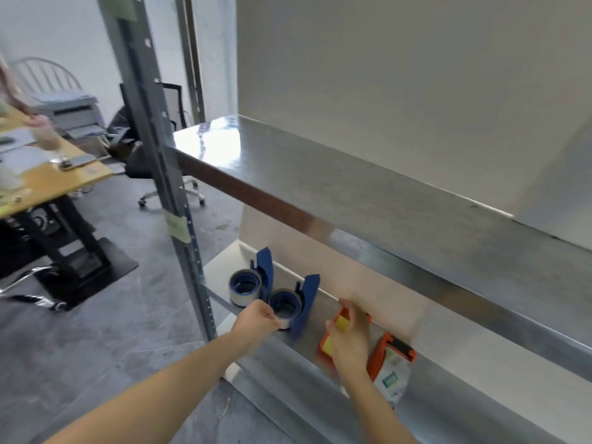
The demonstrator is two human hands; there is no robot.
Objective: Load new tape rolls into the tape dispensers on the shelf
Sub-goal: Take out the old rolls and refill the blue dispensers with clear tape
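There, tape roll (286,310) at left grip (258,318).

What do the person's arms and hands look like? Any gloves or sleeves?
No gloves and no sleeves in view: the left hand and right hand are bare, and so are both forearms down to the picture's edge. I see no watch, ring or bracelet, though the fingers are a bit blurred.

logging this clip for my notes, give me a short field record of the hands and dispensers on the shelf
left hand: pinches the near roll in the near blue dispenser
right hand: grips the orange dispenser
far blue dispenser: carries the far roll, untouched
second orange dispenser: beside the right hand, untouched
surface: lower metal shelf
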